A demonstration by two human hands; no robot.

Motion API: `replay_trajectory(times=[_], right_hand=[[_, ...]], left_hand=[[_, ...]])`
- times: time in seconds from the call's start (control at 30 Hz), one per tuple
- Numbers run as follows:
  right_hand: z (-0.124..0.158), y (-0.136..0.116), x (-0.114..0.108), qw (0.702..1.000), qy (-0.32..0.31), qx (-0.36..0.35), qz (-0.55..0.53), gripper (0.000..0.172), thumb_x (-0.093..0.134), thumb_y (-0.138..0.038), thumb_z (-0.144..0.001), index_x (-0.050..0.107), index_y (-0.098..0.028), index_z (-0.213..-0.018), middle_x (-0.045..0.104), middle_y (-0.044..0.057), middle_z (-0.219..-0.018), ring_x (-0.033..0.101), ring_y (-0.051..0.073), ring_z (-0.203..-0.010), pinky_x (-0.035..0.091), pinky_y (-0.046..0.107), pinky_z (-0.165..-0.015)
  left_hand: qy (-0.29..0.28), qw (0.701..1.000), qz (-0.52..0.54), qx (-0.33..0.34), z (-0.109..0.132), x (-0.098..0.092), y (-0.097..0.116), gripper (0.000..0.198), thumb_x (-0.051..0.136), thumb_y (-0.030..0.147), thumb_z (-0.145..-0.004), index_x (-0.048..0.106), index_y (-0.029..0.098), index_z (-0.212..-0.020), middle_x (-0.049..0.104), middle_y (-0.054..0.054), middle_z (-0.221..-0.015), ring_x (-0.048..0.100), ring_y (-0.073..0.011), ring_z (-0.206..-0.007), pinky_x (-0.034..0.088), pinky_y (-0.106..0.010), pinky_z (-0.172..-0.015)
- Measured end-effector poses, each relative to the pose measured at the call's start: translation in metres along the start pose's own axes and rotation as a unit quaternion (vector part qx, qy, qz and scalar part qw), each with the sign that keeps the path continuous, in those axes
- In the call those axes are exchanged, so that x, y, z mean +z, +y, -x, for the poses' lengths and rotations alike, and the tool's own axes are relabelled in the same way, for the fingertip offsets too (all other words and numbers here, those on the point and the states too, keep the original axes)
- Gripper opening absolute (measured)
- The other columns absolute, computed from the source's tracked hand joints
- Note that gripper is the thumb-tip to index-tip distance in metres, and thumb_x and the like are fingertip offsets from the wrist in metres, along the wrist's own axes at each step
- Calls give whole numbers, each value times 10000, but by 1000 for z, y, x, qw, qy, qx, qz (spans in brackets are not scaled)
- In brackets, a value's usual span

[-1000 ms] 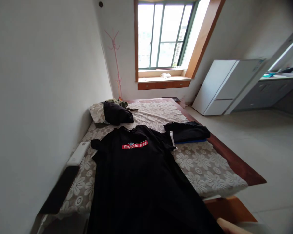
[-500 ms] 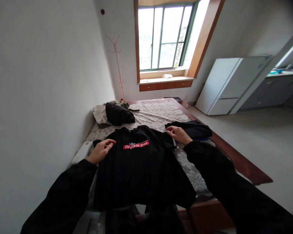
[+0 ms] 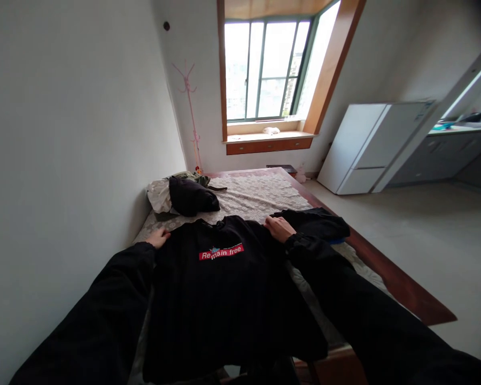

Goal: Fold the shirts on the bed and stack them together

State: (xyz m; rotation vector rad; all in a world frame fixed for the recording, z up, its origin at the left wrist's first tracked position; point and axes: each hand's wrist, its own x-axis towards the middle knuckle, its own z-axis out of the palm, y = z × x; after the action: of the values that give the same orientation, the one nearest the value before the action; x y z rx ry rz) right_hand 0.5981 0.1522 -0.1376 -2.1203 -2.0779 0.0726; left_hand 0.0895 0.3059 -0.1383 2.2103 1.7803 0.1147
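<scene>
A black T-shirt (image 3: 228, 305) with a red "Remain free" print lies spread out, front up, its collar toward the window and its hem toward me. My left hand (image 3: 158, 237) is closed on the shirt's left shoulder edge, fingers curled onto the fabric. At the opposite shoulder, my right hand (image 3: 279, 228) pinches the cloth near the sleeve. Both sleeves are mostly hidden by my hands and dark cuffs.
The shirt lies on a table (image 3: 409, 291) with a floral cloth (image 3: 260, 191). A pile of dark and pale clothes (image 3: 192, 196) sits at the far left by the wall. Folded dark clothing (image 3: 318, 223) lies right of my right hand. A white fridge (image 3: 369, 144) stands beyond.
My left hand has moved outward and up to the shoulder edge and closed there. My right hand has shifted slightly left onto the other shoulder. The camera view has tilted up a little.
</scene>
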Motion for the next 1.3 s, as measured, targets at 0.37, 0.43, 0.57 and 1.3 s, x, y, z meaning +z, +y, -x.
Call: replay_trajectory(times=[0.37, 0.43, 0.57, 1.3], right_hand=[[8, 62, -20, 991, -17, 115, 63, 261, 500, -404, -1006, 643, -220, -1123, 748, 124, -1044, 699, 279, -954, 425, 313, -725], [12, 63, -19, 990, -26, 115, 78, 266, 486, -391, -1014, 634, -215, -1147, 746, 139, -1056, 703, 296, -965, 431, 327, -731], [22, 66, -24, 989, -51, 99, 97, 248, 506, -347, -1002, 638, -188, -1139, 743, 164, -1024, 712, 320, -940, 451, 361, -751], [-76, 6, 12, 1000, -27, 11, -6, 147, 552, -302, -965, 619, -205, -1054, 724, 55, -1003, 648, 187, -914, 429, 251, -737]], left_hand=[[-36, 997, -64, -10, 11, -17, -33, 327, 554, 522, -826, 667, 217, -865, 741, -92, -922, 692, -286, -957, 506, -318, -783], [-32, 996, -77, -20, 14, -18, -37, 335, 547, 537, -830, 662, 225, -871, 747, -110, -958, 692, -310, -986, 508, -347, -805], [-29, 997, -72, -26, 16, -18, -40, 369, 508, 559, -857, 654, 221, -893, 750, -139, -990, 694, -347, -1021, 513, -396, -837], [7, 997, 73, -9, -48, 1, 15, 428, 657, 501, -810, 731, 203, -1109, 772, -79, -1119, 717, -268, -1058, 547, -308, -888]])
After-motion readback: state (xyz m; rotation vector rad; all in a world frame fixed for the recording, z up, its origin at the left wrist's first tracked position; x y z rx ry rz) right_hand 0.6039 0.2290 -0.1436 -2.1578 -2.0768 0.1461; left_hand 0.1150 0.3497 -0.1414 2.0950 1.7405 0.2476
